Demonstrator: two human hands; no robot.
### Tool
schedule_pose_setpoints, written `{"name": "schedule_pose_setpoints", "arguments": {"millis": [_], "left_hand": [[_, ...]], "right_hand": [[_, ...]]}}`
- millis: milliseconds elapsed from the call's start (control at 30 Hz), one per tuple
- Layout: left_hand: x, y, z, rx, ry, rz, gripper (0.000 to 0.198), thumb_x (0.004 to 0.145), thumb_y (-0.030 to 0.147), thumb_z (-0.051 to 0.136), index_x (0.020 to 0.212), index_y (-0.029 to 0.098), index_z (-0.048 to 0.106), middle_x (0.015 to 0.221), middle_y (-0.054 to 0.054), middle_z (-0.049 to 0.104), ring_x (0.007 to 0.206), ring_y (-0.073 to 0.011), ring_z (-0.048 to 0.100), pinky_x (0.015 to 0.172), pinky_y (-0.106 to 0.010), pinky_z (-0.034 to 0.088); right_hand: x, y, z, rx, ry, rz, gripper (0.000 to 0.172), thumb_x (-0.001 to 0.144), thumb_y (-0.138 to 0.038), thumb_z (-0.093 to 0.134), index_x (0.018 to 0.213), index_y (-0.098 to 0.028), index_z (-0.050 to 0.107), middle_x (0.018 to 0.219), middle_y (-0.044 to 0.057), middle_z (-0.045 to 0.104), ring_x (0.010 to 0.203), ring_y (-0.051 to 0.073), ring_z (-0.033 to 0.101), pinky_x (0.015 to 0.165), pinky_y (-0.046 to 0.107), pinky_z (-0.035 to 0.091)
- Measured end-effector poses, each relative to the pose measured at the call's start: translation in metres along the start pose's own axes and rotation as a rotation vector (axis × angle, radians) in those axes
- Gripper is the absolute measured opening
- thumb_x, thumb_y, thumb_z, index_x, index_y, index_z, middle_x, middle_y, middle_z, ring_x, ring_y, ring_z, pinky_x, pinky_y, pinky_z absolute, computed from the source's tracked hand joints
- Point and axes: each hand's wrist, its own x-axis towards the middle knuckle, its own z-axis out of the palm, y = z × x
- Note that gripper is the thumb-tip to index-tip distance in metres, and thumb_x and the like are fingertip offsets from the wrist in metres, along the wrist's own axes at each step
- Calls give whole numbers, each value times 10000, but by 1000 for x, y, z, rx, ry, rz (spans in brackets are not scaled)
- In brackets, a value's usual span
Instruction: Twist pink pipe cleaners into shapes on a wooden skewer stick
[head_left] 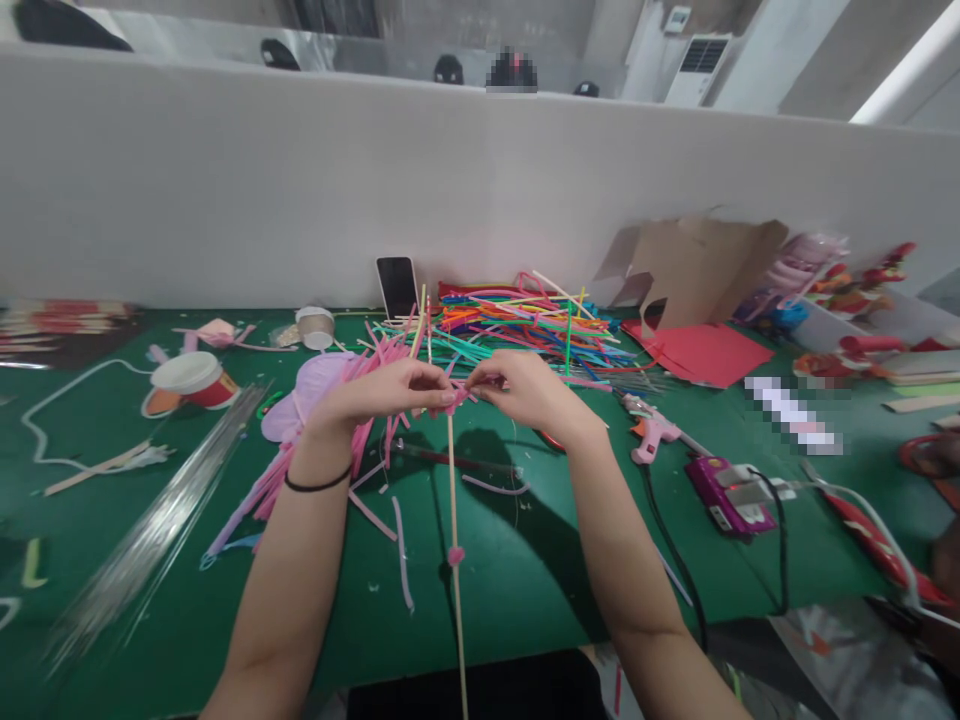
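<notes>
left hand (394, 388) and right hand (519, 388): fingertips pinched on pink piece (453, 399) at far end of stick (453, 490), above green table (525, 590). pink stems (386, 350) crowd left wrist; multicoloured stems (517, 322) beyond; glue gun (655, 432) at right.

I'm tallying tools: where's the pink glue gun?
In the head view, the pink glue gun lies on the green tabletop, right of the right hand, left of the rectangular purple box.

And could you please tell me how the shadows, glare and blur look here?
Head view: a dark shadow lies on the green table beneath the hands, glare streaks the wires at left, and the far-left sticks look smeared.
</notes>
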Motion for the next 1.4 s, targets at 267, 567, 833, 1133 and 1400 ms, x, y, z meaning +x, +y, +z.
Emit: {"name": "schedule_pose_setpoints", "arguments": {"millis": [267,567,833,1133,1400], "left_hand": [[13,9,13,42,-98,38,301,790,451,611,856,169,690,785,-26,689,714,-154,611,625,-226,437],[13,24,21,46,-38,78,212,804,350,600,812,163,699,728,-3,675,658,-122,575,602,-208,402],[8,24,19,4,8,118,214,812,359,602,792,170,700,720,-3,667,619,-105,559,565,-194,401],[2,31,16,-6,81,150,136,789,286,642,778,164,702,733,-9,688,675,-127,614,613,-202,447],[-1,33,16,5,131,186,162,813,312,627,797,169,701,697,4,672,647,-118,596,596,-201,445]], "right_hand": [[-5,7,-8,99,-142,79,122,836,-218,629,843,-165,738,828,46,709,744,153,598,647,252,390],[-10,20,-24,355,-179,124,144,816,-285,648,870,-184,736,846,24,728,762,145,634,680,254,459],[-7,20,-24,530,-185,112,143,808,-289,652,849,-162,703,807,23,693,739,134,604,699,261,467],[3,38,-4,899,-231,68,165,757,-308,708,803,-152,680,784,8,664,744,127,588,732,258,455],[5,43,1,999,-242,34,139,779,-283,704,803,-152,665,771,-3,630,709,108,546,699,238,418]]}}
